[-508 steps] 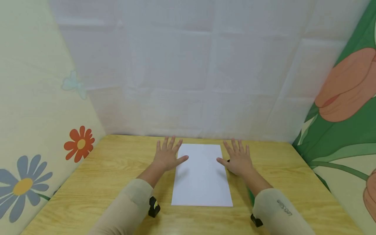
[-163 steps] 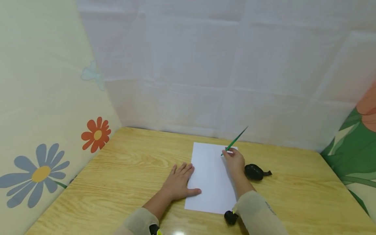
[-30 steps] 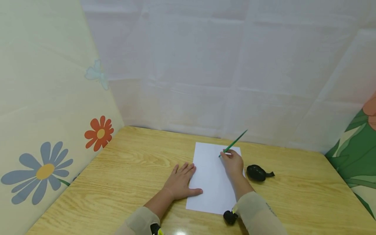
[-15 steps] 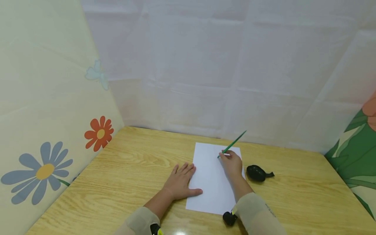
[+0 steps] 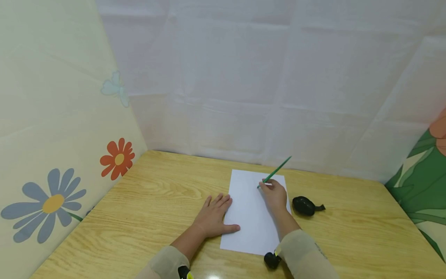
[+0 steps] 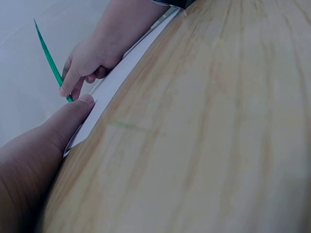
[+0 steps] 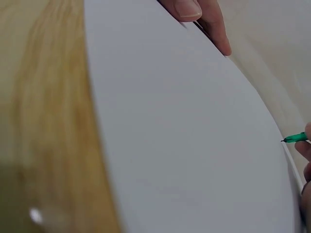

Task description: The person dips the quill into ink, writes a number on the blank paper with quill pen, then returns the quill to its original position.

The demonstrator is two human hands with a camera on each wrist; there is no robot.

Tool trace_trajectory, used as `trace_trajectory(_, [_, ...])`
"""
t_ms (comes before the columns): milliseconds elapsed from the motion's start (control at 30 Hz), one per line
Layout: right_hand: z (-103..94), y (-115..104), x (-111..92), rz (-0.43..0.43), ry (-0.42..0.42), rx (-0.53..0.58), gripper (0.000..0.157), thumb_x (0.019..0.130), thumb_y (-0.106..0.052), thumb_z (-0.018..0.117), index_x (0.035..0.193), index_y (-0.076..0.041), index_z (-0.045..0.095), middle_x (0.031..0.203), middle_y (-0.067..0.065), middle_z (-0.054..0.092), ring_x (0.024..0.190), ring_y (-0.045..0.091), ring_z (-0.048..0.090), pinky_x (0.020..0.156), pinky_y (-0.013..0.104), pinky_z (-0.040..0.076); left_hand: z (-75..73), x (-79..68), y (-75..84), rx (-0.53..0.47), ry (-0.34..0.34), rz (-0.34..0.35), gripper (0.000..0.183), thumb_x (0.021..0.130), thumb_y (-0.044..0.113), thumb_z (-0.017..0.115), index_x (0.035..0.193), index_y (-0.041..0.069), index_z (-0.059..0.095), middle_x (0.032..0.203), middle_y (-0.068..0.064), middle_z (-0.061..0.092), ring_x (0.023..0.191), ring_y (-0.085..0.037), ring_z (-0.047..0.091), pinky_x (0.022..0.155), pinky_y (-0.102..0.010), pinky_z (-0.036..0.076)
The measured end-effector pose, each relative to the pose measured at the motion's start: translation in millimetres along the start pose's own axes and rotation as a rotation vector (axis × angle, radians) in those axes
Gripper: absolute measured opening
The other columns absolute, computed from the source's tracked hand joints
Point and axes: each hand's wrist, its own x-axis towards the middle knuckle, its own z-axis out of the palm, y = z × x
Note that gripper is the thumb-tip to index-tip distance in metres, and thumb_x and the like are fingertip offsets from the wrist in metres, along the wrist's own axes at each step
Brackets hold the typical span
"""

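A sheet of white paper (image 5: 249,217) lies on the wooden table. My left hand (image 5: 213,219) rests flat with fingers spread at the paper's left edge, its thumb over the sheet. My right hand (image 5: 275,195) pinches a slim green pen (image 5: 278,168) between thumb and fingers near its point, over the upper part of the paper. The pen's tapered back end leans up and to the right. In the right wrist view, the pen's dark tip (image 7: 283,141) is at the sheet's surface. The left wrist view shows the pen (image 6: 48,53) beyond my left thumb (image 6: 85,99).
A glossy black oval object (image 5: 303,205) with a short tail lies right of the paper. Black wrist cameras show at both cuffs, the right one (image 5: 272,260) near the paper's lower edge. A white cloth (image 5: 244,77) hangs behind the wooden table (image 5: 156,193).
At first both hands hovered spread over the paper; later the right hand held the green pen. Within the last second, right hand and pen shifted slightly left and down; the left hand stayed.
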Motion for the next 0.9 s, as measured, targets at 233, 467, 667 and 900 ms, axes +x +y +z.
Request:
trace_trajectory(233, [1.8,1.5,0.2,0.006,0.002,-0.008,0.029,0.087,-0.031,0.074,0.105,-0.010,0.073,0.096,0.015,0.076,0.091,0.027,0.070,0.070,0.024,0.049,-1.5,-0.7,1.6,-0.003,-0.008,-0.004,0.099,0.082,0.078,0.050,0.153,0.012,0.034,0.161,-0.003,0.030,0.152,-0.027,0.020,0.123,-0.056,0.009])
trace_trajectory(467, [1.9,-0.2,-1.3,-0.004,0.009,-0.003,0.027,0.087,-0.030,0.074,0.104,-0.009,0.073,0.092,0.015,0.076,0.087,0.025,0.070,0.067,0.022,0.048,-0.8,-0.3,1.1,-0.003,-0.003,-0.002,0.099,0.082,0.078,0.051,0.153,0.012,0.034,0.161,-0.004,0.030,0.152,-0.028,0.021,0.123,-0.056,0.010])
trace_trajectory(667, [3.1,-1.2,-1.9,0.000,0.005,0.004,0.027,0.086,-0.029,0.074,0.104,-0.008,0.073,0.092,0.015,0.076,0.087,0.026,0.071,0.068,0.023,0.049,-0.4,0.1,0.9,-0.012,-0.003,-0.002,0.099,0.082,0.077,0.051,0.154,0.011,0.033,0.161,-0.004,0.030,0.152,-0.028,0.020,0.123,-0.056,0.009])
trace_trajectory(900, [4.0,-2.7,-5.3,0.001,-0.007,0.003,0.026,0.087,-0.028,0.074,0.104,-0.008,0.073,0.093,0.015,0.076,0.088,0.025,0.071,0.070,0.024,0.051,-0.9,-0.3,0.5,0.005,-0.006,-0.001,0.099,0.082,0.079,0.049,0.153,0.012,0.033,0.161,-0.003,0.030,0.152,-0.027,0.021,0.123,-0.056,0.010])
